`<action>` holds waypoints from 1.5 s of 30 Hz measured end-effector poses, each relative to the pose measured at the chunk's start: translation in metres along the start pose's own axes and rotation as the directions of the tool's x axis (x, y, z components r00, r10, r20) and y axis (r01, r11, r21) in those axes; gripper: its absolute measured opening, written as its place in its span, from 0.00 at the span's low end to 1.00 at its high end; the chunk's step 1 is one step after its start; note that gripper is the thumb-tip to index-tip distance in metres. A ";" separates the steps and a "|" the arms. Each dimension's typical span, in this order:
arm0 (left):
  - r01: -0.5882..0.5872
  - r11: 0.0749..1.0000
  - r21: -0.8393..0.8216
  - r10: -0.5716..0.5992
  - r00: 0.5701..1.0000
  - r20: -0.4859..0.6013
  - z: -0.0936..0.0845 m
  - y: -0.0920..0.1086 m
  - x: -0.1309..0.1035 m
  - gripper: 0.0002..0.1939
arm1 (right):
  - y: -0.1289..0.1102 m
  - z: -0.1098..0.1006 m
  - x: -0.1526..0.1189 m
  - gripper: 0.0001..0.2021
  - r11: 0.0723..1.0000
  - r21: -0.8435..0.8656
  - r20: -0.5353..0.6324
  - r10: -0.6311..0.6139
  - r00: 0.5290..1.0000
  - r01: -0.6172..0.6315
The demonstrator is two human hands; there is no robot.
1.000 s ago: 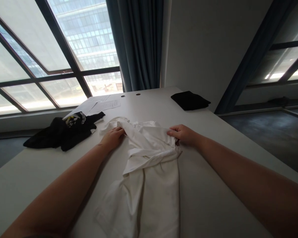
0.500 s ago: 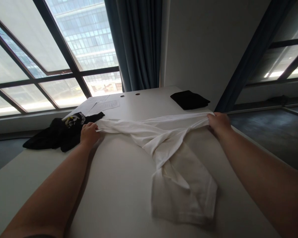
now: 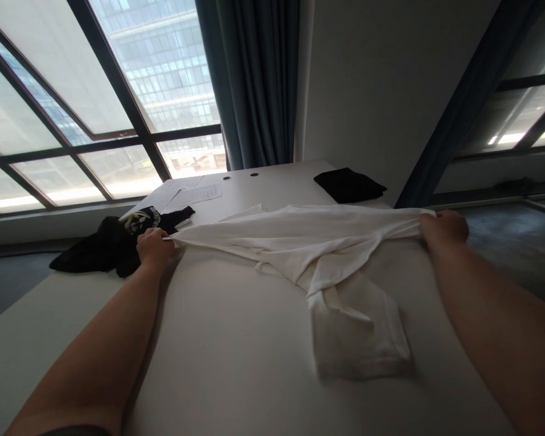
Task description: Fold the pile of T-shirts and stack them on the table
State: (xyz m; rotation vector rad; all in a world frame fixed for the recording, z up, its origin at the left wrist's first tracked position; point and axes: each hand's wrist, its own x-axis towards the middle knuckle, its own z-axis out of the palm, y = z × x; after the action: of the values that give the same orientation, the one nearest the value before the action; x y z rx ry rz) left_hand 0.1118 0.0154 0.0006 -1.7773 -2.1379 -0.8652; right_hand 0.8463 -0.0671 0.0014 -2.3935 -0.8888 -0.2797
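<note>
A white cloth garment point(image 3: 300, 233) is stretched sideways over the white table point(image 3: 218, 351), held at both ends. My left hand point(image 3: 155, 247) pinches its left end, close to a crumpled black garment with a yellow and white print point(image 3: 113, 242). At the right end, my right hand point(image 3: 445, 229) is closed on the fabric near the table's right edge. Between the hands the upper part is pulled fairly taut, with creases. A twisted, folded section of the same cloth hangs toward me and lies on the tabletop, right of the middle.
A folded black cloth point(image 3: 349, 185) lies at the table's far right. Sheets of paper point(image 3: 200, 194) rest at the far left, near two round holes in the tabletop. Beyond stand windows, a blue curtain point(image 3: 258, 85) and a grey wall.
My right hand has moved right and my left hand slightly left, spreading the white garment wider. Its folded lower section has shifted right and away from me.
</note>
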 end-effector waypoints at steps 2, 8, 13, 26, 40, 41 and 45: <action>-0.048 0.999 -0.009 0.048 0.999 0.019 0.000 0.002 -0.001 0.07 | -0.008 0.001 -0.004 0.23 0.998 0.065 0.003 -0.005 1.000 0.005; -0.537 0.843 0.016 0.536 0.843 0.049 -0.017 0.046 -0.016 0.18 | -0.066 0.010 -0.049 0.19 0.755 0.184 0.147 -0.654 0.742 0.629; -0.781 0.607 -0.148 0.791 0.577 0.202 -0.021 0.108 -0.049 0.13 | -0.088 0.031 -0.086 0.19 0.483 0.466 0.358 -0.869 0.342 0.741; -0.757 0.584 -0.294 0.812 0.541 0.218 -0.005 0.121 -0.063 0.11 | -0.141 -0.019 -0.193 0.20 0.075 0.812 0.129 -0.990 -0.052 0.579; -0.729 0.443 -0.523 0.897 0.352 0.268 -0.023 0.182 -0.131 0.28 | -0.145 -0.018 -0.189 0.13 0.327 0.920 0.312 -0.945 0.103 0.217; -0.732 0.442 -0.519 0.897 0.350 0.271 -0.023 0.184 -0.132 0.28 | -0.145 -0.018 -0.189 0.14 0.356 0.918 0.338 -0.933 0.123 0.176; -0.750 0.469 -0.467 0.883 0.392 0.257 -0.019 0.192 -0.128 0.17 | -0.145 -0.017 -0.186 0.18 0.440 0.898 0.426 -0.880 0.210 0.020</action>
State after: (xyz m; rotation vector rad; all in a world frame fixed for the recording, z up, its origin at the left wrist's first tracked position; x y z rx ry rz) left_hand 0.3217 -0.0827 0.0041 -3.0130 -0.9080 -0.4508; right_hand 0.6108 -0.0860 0.0086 -1.0954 -1.8625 1.1528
